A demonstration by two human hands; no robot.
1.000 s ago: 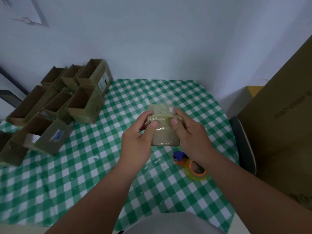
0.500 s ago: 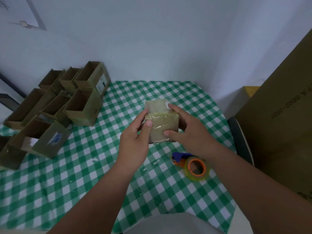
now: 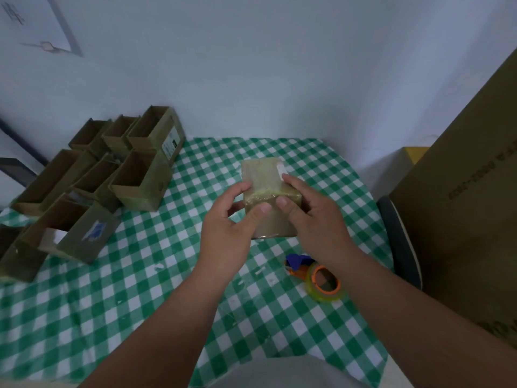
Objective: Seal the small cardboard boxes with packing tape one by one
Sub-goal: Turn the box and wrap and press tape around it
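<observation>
The big brown carton [image 3: 458, 208] stands at the right edge, beside the tabletop [image 3: 145, 298] with its green checked cloth; what is inside the carton cannot be seen. At the left of the tabletop sits a cluster of open boxes [image 3: 92, 189], unsealed, their mouths turned upward or toward the camera. Most look hollow and dark inside, though the nearest one shows something pale at its bottom that is too unclear to name.

The box in hand [image 3: 270, 203] is held above the middle of the tabletop, closed, with glossy tape already lying over its top face and folded over the near edge. The left hand [image 3: 229, 233] grasps its left side, thumb pressed on the front face. The right hand [image 3: 313, 219] grasps the right side, its thumb beside the other on the taped edge.

The step appears to be smoothing the tape down on this box, so the sealing of this one seems nearly done. The next move likely calls for firm rubbing along the fold, then setting the box aside and taking an open one. The tape roll [image 3: 321, 278] lies just below the right hand, within easy reach.
</observation>
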